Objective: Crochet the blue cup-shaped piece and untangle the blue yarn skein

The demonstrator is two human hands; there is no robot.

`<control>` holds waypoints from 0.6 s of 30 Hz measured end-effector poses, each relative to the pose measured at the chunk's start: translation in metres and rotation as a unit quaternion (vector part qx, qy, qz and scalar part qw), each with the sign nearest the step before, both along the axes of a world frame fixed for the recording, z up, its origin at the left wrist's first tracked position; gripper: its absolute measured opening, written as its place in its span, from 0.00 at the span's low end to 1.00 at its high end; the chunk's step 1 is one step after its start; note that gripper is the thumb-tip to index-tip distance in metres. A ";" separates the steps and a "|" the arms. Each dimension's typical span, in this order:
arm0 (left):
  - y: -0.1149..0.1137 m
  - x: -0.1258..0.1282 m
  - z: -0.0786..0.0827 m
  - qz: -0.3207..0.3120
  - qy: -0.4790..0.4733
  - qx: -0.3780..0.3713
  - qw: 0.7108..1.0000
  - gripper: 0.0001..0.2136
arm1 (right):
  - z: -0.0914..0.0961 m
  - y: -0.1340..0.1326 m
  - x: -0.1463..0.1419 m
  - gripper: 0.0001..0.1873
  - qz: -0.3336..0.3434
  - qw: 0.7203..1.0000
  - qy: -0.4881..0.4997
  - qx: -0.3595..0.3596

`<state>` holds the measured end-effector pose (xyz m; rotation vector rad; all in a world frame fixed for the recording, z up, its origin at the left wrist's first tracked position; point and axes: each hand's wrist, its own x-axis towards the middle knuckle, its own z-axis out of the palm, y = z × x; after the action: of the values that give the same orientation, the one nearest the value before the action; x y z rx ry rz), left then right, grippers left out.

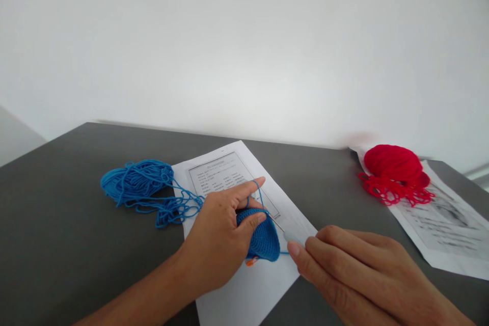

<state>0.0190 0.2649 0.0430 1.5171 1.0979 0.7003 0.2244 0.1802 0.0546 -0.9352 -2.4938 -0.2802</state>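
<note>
My left hand pinches a piece of blue crochet work between thumb and fingers. A strand of blue yarn loops over its raised index finger. My right hand is closed around the grey handle of a crochet hook. The hook's thin metal shaft points up and left, and its tip meets the top edge of the crochet work. A small orange piece shows under the work's lower edge. My left palm and fingers hide part of the fabric.
Left of my hands lies a loose blue yarn skein with tangled strands. Under the work is a printed sheet. A red yarn ball rests on more printed paper at the right. The grey table meets a white wall.
</note>
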 end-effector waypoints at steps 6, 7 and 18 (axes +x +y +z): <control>0.001 -0.002 0.002 -0.036 0.016 0.030 0.999 0.26 | 0.000 0.003 0.002 0.14 0.002 1.000 0.006 -0.004; 0.001 -0.003 0.003 -0.040 0.017 0.022 0.999 0.26 | 0.002 0.003 0.002 0.15 0.001 1.000 0.019 -0.002; -0.001 -0.004 0.004 -0.065 -0.026 -0.058 0.996 0.28 | 0.003 0.007 0.014 0.16 -0.028 0.977 0.207 -0.043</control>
<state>0.0146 0.2637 0.0466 1.4490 0.9756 0.5739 0.2384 0.1868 0.0576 -0.9858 -2.1125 0.0073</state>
